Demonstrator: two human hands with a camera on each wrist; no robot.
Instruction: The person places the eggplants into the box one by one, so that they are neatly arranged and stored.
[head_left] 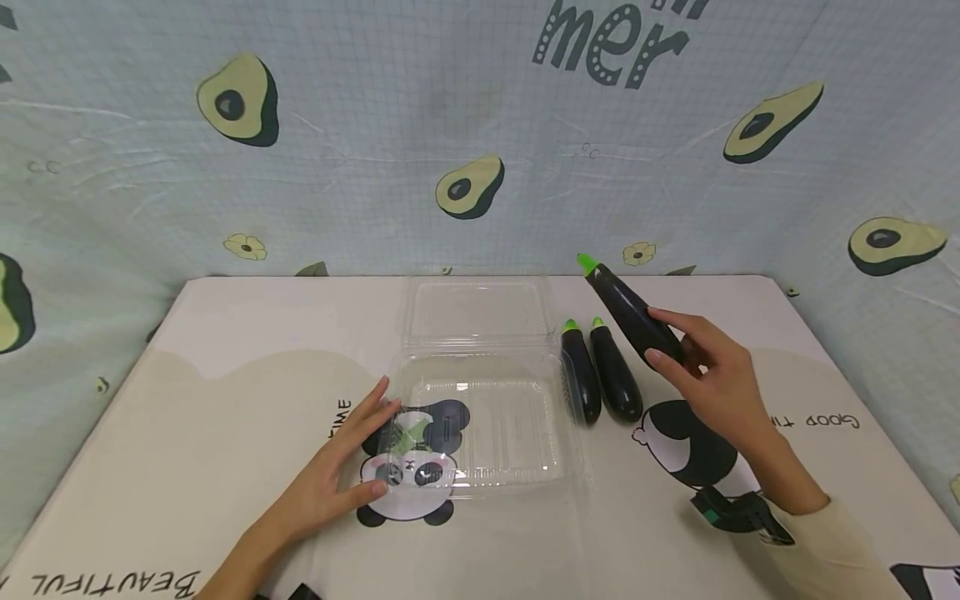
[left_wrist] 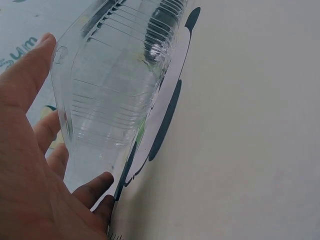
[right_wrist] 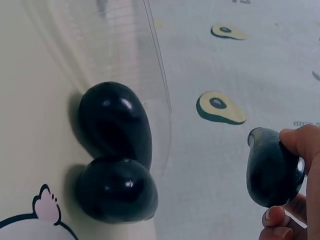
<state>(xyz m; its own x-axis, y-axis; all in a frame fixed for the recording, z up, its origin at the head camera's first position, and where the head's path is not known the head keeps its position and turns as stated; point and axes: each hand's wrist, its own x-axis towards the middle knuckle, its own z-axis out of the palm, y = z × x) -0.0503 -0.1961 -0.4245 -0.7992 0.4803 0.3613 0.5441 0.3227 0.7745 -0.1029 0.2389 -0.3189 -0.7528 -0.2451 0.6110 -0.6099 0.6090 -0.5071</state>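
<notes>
An eggplant [head_left: 628, 310], glossy and near black with a bright green stem end, is held above the table in my right hand [head_left: 716, 375], thumb and fingers on its thick lower end. Two more eggplants [head_left: 581, 375] [right_wrist: 117, 190] lie side by side on the table below it. Left of them stands a clear plastic clamshell box [head_left: 495, 433], its lid [head_left: 478, 312] folded back. My left hand [head_left: 337, 471] is at the box's left side with fingers spread and extended. In the left wrist view, a fingertip meets the clear rim [left_wrist: 57, 75].
The table [head_left: 247, 433] has a pale cover printed with pandas and lettering. A curtain [head_left: 360, 142] with avocado prints hangs behind and at both sides. A dark strap device [head_left: 738, 512] sits at my right wrist.
</notes>
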